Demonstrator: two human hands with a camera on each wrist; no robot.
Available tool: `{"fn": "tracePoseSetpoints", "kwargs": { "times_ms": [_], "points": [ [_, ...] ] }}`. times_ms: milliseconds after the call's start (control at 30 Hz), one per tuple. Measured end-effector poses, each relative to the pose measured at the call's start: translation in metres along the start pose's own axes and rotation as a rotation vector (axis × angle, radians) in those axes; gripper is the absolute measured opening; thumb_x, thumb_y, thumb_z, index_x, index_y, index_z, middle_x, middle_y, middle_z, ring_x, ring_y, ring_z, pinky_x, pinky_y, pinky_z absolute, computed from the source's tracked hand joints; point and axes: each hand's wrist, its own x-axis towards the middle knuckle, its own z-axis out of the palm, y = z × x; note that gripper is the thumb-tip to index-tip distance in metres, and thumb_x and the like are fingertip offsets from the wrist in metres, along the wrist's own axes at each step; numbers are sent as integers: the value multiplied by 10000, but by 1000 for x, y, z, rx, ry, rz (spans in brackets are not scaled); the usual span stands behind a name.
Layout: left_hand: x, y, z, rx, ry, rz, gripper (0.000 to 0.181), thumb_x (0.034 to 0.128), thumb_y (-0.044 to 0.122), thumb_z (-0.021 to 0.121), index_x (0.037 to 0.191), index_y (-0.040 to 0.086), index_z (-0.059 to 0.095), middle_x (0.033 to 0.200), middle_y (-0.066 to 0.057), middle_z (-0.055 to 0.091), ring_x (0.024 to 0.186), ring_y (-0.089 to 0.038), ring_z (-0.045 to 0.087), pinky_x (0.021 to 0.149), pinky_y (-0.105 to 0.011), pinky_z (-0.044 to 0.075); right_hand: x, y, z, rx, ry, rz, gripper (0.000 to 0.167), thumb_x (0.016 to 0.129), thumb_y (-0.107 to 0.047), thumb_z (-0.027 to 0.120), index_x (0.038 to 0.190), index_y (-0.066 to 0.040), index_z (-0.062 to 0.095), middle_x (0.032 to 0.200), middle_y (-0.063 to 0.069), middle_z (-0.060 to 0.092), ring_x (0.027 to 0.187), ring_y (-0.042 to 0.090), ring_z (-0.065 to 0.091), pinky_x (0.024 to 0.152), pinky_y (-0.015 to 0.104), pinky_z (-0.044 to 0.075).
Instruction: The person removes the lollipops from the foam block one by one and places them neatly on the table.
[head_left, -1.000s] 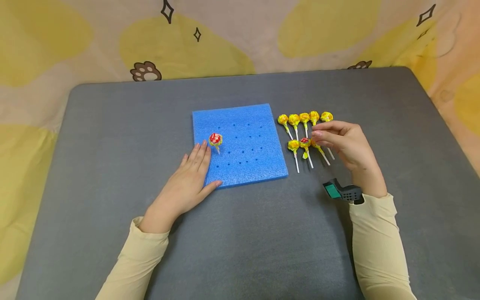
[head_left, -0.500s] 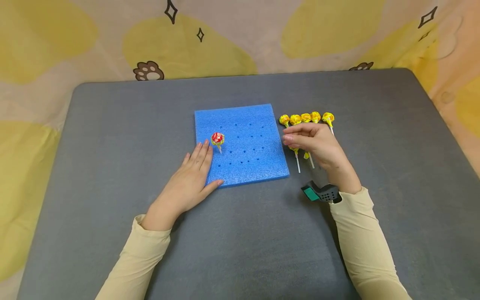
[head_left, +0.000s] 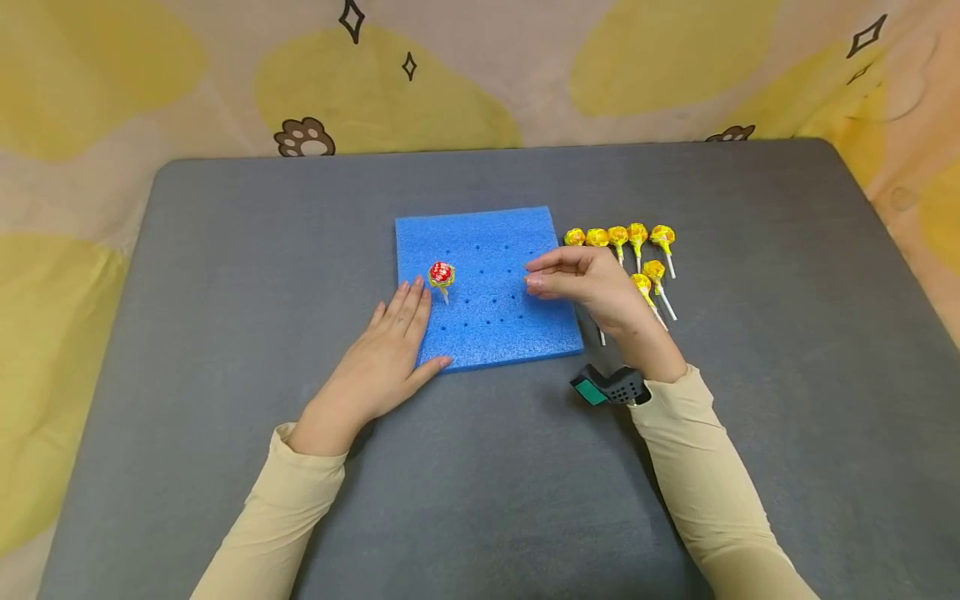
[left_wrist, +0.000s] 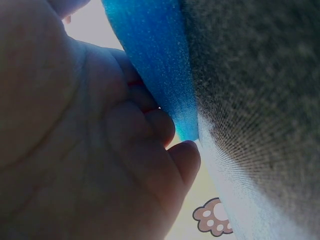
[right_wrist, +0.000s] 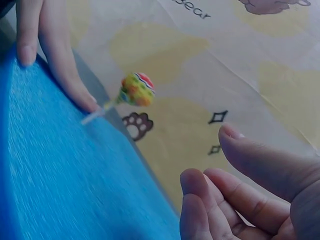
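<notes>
A blue foam board with rows of small holes lies on the table. One lollipop with a red-topped wrapper stands upright in its left part. My left hand rests with straight fingers on the board's left edge, close by that lollipop. Over the board's right edge hovers my right hand; in the right wrist view its thumb and fingers are apart, loosely bent, with nothing between them. Several yellow-wrapped lollipops lie to the right of the board, some partly hidden behind the right hand.
The grey table extends around the board. A patterned yellow cloth hangs behind its far edge. A black device with a green patch is worn on the right wrist.
My right hand has moved left from above the loose lollipops to the board's right side. The left hand stays on the board's edge, and the standing lollipop stays in place.
</notes>
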Motion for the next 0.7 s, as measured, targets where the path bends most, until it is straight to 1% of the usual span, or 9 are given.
{"fn": "tracePoseSetpoints", "kwargs": {
  "times_ms": [167, 400, 600, 700],
  "points": [
    [1, 1, 0, 1, 2, -8, 839, 941, 469, 506, 1480, -46, 122, 1564, -162, -1, 1433, -293, -13, 1123, -499, 99, 7, -2, 16, 25, -30, 11, 263, 841, 46, 652, 1068, 170, 602, 830, 16, 704, 786, 131, 679, 753, 309, 545],
    [1, 0, 0, 3, 0, -11, 838, 942, 471, 505, 1481, -43, 120, 1564, -159, -4, 1433, -290, -13, 1123, -500, 102, 22, 0, 37, 52, -56, 0, 284, 841, 44, 650, 1081, 185, 592, 803, 15, 697, 764, 116, 667, 741, 305, 546],
    [1, 0, 1, 0, -1, -9, 834, 944, 469, 505, 1481, -45, 125, 1564, -158, -7, 1433, -292, -14, 1120, -508, 108, 32, 5, 54, 92, -54, 1, 283, 833, 52, 658, 1086, 168, 605, 837, 35, 698, 785, 123, 669, 754, 302, 541],
    [1, -1, 1, 2, -2, -7, 830, 946, 467, 501, 1479, -48, 128, 1564, -162, -5, 1432, -296, -9, 1119, -510, 112, 36, 9, 62, 140, -45, -20, 287, 831, 85, 648, 1101, 166, 598, 890, 58, 699, 811, 120, 672, 775, 289, 532]
  ]
}}
